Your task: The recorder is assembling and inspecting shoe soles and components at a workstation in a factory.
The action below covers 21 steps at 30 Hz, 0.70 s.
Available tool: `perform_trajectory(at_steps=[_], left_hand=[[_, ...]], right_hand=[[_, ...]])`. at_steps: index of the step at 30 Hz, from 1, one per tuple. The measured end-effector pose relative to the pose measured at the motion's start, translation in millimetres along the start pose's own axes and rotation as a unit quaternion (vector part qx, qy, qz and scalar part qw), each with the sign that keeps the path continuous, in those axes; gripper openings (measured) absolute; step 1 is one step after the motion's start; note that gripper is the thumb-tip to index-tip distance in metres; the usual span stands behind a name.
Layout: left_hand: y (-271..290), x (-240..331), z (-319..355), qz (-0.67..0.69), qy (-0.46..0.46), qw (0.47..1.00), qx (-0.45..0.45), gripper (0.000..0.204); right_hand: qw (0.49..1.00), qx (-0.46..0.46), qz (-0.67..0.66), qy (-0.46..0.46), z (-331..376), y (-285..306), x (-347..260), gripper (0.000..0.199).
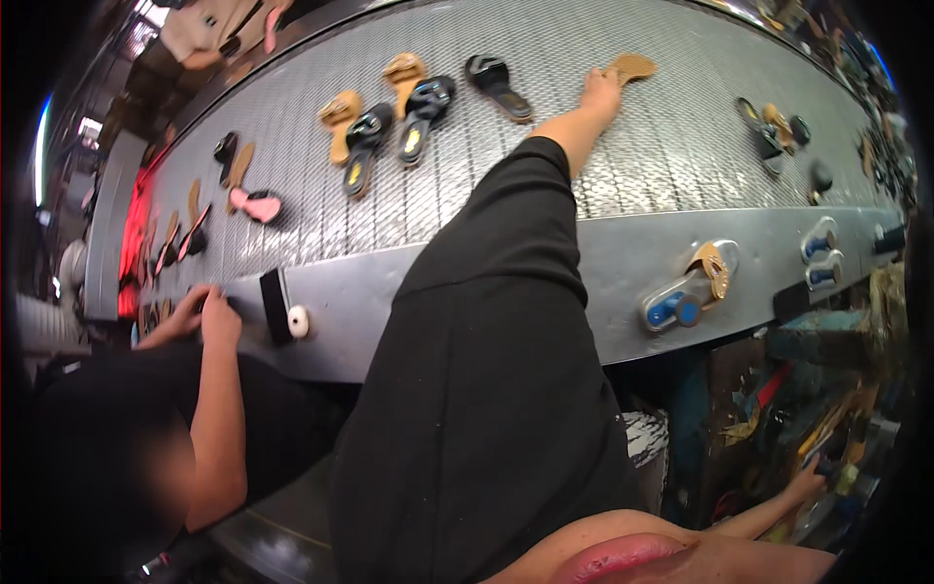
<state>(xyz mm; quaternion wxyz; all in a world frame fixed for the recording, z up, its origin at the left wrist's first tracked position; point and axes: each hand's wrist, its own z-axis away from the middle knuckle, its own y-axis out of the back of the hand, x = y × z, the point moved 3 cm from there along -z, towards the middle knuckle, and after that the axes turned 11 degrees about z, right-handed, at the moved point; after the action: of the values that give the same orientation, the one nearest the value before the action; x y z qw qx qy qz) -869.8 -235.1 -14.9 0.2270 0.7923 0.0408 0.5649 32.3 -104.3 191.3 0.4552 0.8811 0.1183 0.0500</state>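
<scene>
Here the right hand [600, 92] reaches far out over the mesh belt [603, 185], at about one o'clock in the view, at the end of a black sleeve [506, 321]. Its fingers lie closed on the near end of a tan sole [632, 67], which rests flat on the belt and points off toward two o'clock from the hand.

The left hand [809, 482] sits low at four o'clock, beside the cluttered bench under the belt frame; its fingers curl around something small and dark, but what that is cannot be told.

At eleven o'clock from the right hand lies a black sandal [497, 86]. Further to nine o'clock sit two black sandals with yellow insoles [394, 136] and two tan ones [370, 97], close together. At the far left of the belt are a pink sandal [255, 206] and more thin soles [180, 234].

On the metal frame [623, 263] at five o'clock from the right hand a tan sole rests on a blue fixture [691, 292]. At eight o'clock another person's hands [204, 313] rest on the frame edge, near a black block [274, 305].
</scene>
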Motion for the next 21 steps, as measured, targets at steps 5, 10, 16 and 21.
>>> perform_trajectory(at_steps=[5, 10, 16, 21], left_hand=[[177, 11, -57, 0.028, -0.154, 0.987, 0.028, 0.029], [382, -142, -54, -0.186, -0.099, 0.944, 0.252, 0.034], [550, -214, 14, -0.150, 0.132, 0.871, 0.448, 0.050], [487, -167, 6, -0.304, 0.034, 0.904, 0.299, 0.060]], right_hand=[[0.994, -0.061, -0.011, -0.087, 20, -11, -109, 0.055], [0.988, 0.141, 0.037, -0.045, 18, -11, -181, 0.083], [0.987, 0.064, 0.126, -0.075, 44, -23, -183, 0.080], [0.986, 0.032, 0.136, -0.089, 69, -15, -193, 0.074]])
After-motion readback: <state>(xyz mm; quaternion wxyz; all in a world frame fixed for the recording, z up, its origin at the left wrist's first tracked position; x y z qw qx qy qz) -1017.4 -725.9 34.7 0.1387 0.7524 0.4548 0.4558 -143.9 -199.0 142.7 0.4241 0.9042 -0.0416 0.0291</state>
